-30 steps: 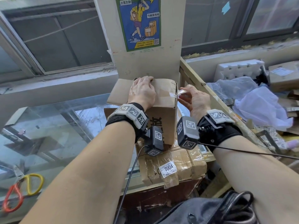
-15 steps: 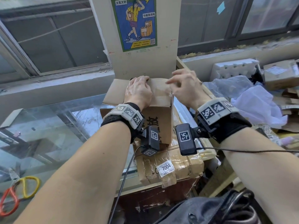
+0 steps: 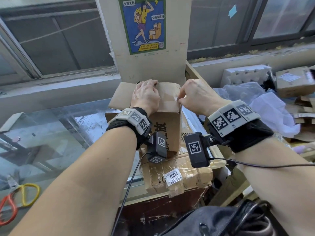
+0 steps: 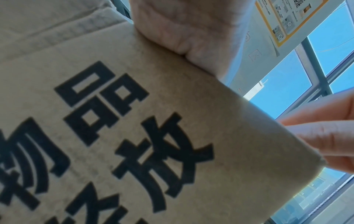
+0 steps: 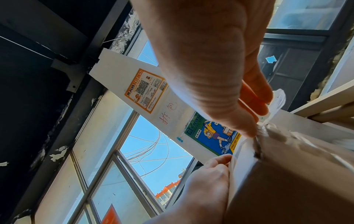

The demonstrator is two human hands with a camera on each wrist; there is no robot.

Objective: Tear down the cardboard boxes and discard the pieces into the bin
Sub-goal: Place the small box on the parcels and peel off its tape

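A small brown cardboard box with black printed characters stands on a larger taped box. My left hand lies palm-down on its top, fingers hooked over the far edge, holding it still; the left wrist view shows the printed box front under the palm. My right hand is at the top right edge and pinches a strip of clear tape that lifts off the box. No bin is in view.
The lower box with a 7004 label sits on a glass counter. Scissors lie at the near left. A pillar with a poster stands behind. Plastic bags and more boxes crowd the right; a black bag is below.
My right hand left the box's right side, swung over the top and came back down onto the top right edge, pinching tape. The left hand stayed on the box.
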